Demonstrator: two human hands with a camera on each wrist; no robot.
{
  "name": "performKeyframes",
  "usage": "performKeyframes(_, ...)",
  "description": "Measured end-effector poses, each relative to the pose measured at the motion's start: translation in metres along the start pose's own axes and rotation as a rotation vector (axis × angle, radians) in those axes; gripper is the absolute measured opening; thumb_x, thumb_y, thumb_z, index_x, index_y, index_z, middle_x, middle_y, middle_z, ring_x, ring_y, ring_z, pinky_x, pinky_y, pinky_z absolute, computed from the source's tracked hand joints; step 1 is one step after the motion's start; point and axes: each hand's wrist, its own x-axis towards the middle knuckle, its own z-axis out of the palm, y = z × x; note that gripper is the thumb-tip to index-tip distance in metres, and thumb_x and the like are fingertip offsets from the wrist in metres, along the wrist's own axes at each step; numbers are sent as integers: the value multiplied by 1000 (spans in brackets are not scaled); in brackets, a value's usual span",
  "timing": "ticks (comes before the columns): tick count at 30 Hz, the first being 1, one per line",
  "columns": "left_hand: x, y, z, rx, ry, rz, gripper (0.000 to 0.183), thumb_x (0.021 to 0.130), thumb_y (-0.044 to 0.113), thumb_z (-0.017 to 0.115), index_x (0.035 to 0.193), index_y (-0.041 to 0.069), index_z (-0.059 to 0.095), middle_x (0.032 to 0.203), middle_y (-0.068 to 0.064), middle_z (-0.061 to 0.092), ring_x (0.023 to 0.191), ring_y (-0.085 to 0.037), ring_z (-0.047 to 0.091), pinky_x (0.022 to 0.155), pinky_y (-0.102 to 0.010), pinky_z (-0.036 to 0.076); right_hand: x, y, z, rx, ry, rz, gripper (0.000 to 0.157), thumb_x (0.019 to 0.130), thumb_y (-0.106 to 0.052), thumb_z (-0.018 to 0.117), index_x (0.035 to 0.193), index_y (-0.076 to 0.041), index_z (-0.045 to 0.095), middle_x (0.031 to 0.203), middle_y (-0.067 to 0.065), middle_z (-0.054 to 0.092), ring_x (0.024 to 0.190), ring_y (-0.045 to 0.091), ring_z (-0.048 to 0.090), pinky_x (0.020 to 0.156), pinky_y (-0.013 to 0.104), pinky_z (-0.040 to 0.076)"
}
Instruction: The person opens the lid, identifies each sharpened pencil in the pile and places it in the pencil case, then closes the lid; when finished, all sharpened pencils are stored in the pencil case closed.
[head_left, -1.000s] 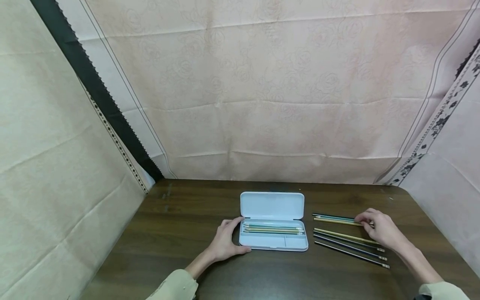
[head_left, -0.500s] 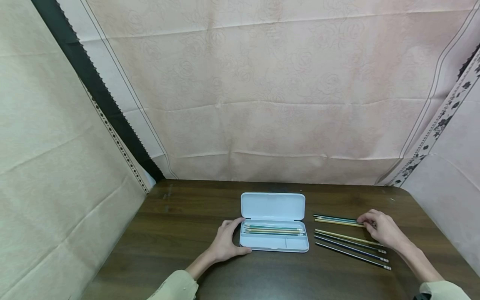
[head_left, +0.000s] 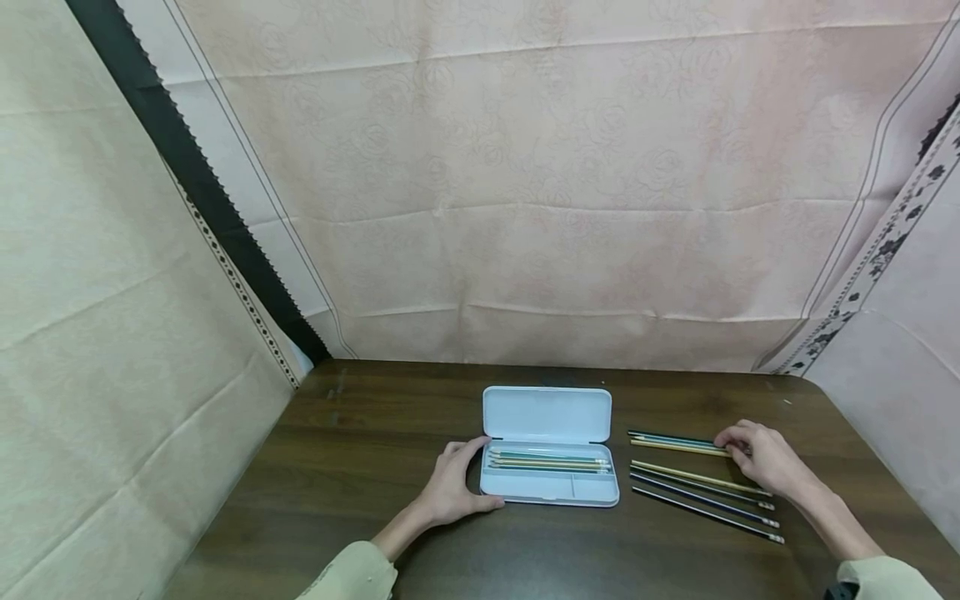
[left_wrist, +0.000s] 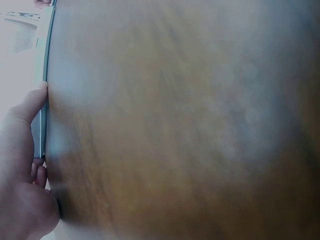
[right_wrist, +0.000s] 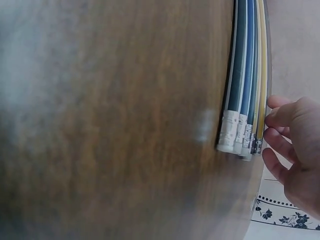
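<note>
A light blue pencil case [head_left: 525,485] lies open on the table, its lid tipped back. Several pencils [head_left: 551,462] lie in its rear compartment. My left hand [head_left: 447,483] grips the case's left end, thumb at the front edge and fingers at the back corner; the left wrist view shows the thumb on its side. To the right of the case, my right hand [head_left: 765,457] pinches the eraser-end part of a small group of green and yellow pencils [head_left: 675,443]; its fingertips hide how many it holds. Nearer the front lie several more pencils [head_left: 705,501], dark, blue and yellow.
The dark wooden table [head_left: 360,467] has a back edge along a pale patterned cloth [head_left: 525,208]. More cloth hangs at the left and right sides. In the right wrist view, white-ended pencils [right_wrist: 247,65] lie beside the right hand.
The right hand shifts very slightly to the right at the rear pencils, then stays there. The left hand keeps its grip on the case. The whole view drifts a little.
</note>
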Motion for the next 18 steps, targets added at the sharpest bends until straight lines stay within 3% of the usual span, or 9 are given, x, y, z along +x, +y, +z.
performKeyframes(9, -1, 1, 0, 0, -6, -15, 91, 76, 46, 86, 149, 13, 44, 139, -11, 49, 125, -32, 38, 94, -57, 39, 1, 2, 0, -17, -37, 10, 24, 77, 13, 73, 86, -9, 71, 79, 1, 59, 69, 5, 49, 59, 32, 45)
performKeyframes(18, -1, -1, 1, 2, -8, -22, 91, 76, 47, 86, 149, 15, 43, 140, -10, 48, 126, -32, 38, 94, -57, 39, 5, 2, -3, -28, -79, 42, 19, 79, 7, 74, 84, -11, 72, 79, -7, 59, 69, 7, 51, 60, 34, 46)
